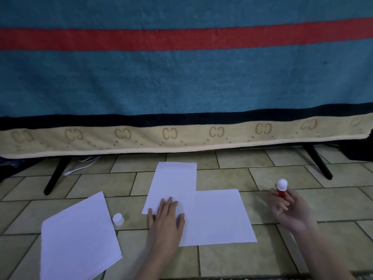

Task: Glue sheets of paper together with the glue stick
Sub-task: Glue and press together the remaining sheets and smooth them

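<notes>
Far across the floor from me, the blanket's [181, 77] beige border [181, 136] repeats a mirrored "CC" mark; nothing else reads.

1. The blanket [181, 77] is teal with a red stripe, a dark navy band and a beige border of repeated "CC" marks.
2. Below the blanket, the floor [282, 164] has olive-beige tiles.
3. The paper sheets [214, 217] are white.
4. The glue stick [281, 189] is red with a white tip; the cap [118, 219] is white.
</notes>
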